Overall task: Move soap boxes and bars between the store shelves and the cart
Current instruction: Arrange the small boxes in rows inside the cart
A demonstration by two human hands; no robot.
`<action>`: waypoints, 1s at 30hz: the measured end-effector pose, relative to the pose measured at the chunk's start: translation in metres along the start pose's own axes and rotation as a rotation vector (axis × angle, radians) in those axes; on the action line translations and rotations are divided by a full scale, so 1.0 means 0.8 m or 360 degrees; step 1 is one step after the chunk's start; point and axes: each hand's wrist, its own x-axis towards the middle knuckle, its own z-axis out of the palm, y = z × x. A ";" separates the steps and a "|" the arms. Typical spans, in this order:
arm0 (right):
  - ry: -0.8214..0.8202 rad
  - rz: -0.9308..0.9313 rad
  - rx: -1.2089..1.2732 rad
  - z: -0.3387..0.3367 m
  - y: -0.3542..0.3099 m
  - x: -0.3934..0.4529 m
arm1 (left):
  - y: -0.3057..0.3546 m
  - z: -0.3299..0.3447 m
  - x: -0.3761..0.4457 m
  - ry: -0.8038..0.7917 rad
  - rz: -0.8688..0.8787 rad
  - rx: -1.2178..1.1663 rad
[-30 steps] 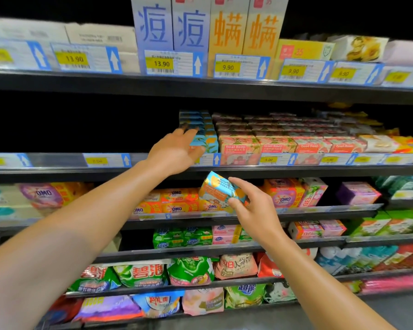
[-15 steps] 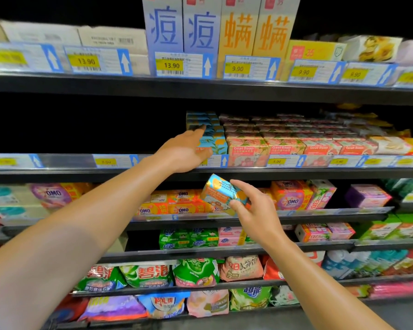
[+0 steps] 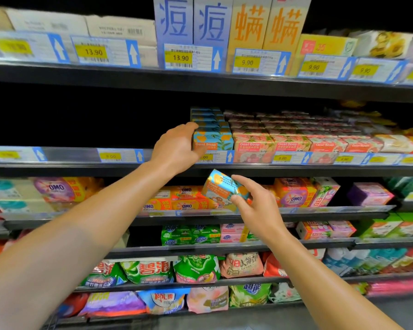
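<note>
The left hand reaches up to the second shelf, at the left end of the row of Goat Soap boxes. Its fingers curl around the left side of the front blue box, thumb low near the price rail, fingertips at the box's top left corner; it grips that box where it stands at the shelf's front edge. More blue boxes are stacked behind it, going back into the dark of the shelf. Left of the blue box the shelf shows only its price rail.

Right of the blue box runs a row of pink boxes, also marked Goat Soap, several deep and touching side by side along the shelf front.

Below and a little right of the blue box, the right hand holds a second blue soap box in the air, in front of the next shelf down. The index finger lies across the box's upper right edge and the thumb presses its lower right corner, so the hand pinches the box by one end; the other fingers are loosely curled behind. The box is tilted, its left end raised and free of anything. Behind it on that lower shelf sit orange OMO packs, near but not touching it as far as can be told.
</note>
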 end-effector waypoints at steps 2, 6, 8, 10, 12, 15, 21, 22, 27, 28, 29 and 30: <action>0.0010 -0.0004 0.0004 0.001 -0.003 0.003 | -0.005 -0.001 -0.002 -0.0043 0.0026 -0.0079; 0.0030 -0.0017 0.0003 0.002 -0.015 0.012 | -0.010 -0.004 -0.003 -0.0136 0.0055 -0.0219; 0.0048 -0.0029 -0.0005 0.001 -0.019 0.017 | -0.015 -0.009 -0.005 -0.0154 0.0078 -0.0241; 0.0047 -0.0048 -0.0011 -0.001 -0.026 0.024 | -0.022 -0.021 -0.007 -0.0080 0.0171 -0.0259; 0.0024 -0.0089 0.0017 -0.004 -0.039 0.033 | -0.029 -0.036 -0.014 -0.0015 0.0341 -0.0301; -0.0014 -0.0191 0.0017 -0.005 -0.064 0.050 | -0.040 -0.049 -0.028 -0.0150 0.0603 -0.0210; 0.0265 -0.0449 0.0072 0.012 -0.108 0.078 | -0.068 -0.065 -0.028 -0.0052 0.0563 -0.0242; 0.0374 -0.0437 0.0084 0.016 -0.111 0.079 | -0.074 -0.070 -0.025 0.0023 0.0509 -0.0245; 0.0467 -0.0417 -0.0275 0.042 -0.094 0.076 | -0.103 -0.081 -0.002 0.0088 0.0165 -0.0157; 0.0427 -0.0398 -0.0323 0.049 -0.089 0.075 | -0.105 -0.079 0.003 0.0080 0.0133 -0.0110; 0.0407 -0.0390 -0.0367 0.055 -0.085 0.074 | -0.107 -0.077 0.008 0.0059 0.0099 -0.0075; 0.0405 -0.0387 -0.0417 0.060 -0.084 0.074 | -0.110 -0.074 0.013 0.0017 0.0058 -0.0046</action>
